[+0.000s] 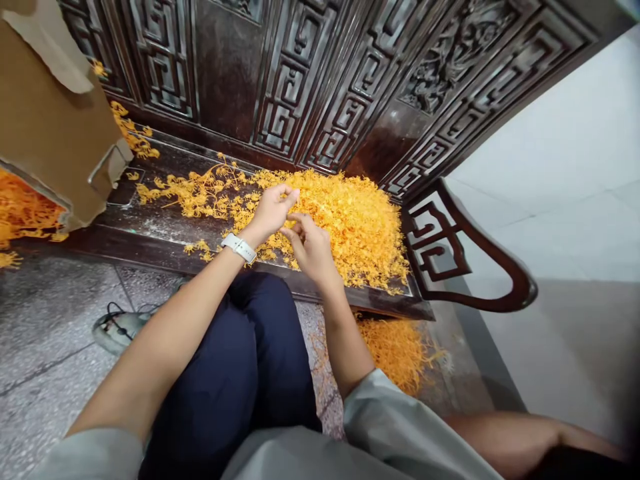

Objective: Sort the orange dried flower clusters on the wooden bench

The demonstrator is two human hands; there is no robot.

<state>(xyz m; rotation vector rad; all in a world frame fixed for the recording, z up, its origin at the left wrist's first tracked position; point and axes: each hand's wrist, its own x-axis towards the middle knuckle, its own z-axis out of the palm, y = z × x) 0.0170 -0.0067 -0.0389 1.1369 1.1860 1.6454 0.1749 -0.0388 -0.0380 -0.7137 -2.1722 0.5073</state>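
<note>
My left hand [273, 210], with a pale watch strap at its wrist, is held over the bench seat with thumb and fingers pinched together. Just right of it and slightly nearer me, my right hand [313, 248] has its fingers curled and its thumb close to the index finger. Whatever lies between the fingertips is too small or hidden to make out. Behind and beside both hands rises a heap of small yellow-orange plastic pieces [360, 220] with thin legs. To the left, branched clusters of similar pieces [195, 193] are spread over the dark wooden seat [155, 230].
A cardboard box [60, 127] stands at the left, with orange pieces [30, 207] showing at its opening. A carved backrest [227, 73] and a curved armrest [500, 267] bound the bench. Thin orange strands [395, 350] lie on the floor below. Another person's limb [510, 437] shows at lower right.
</note>
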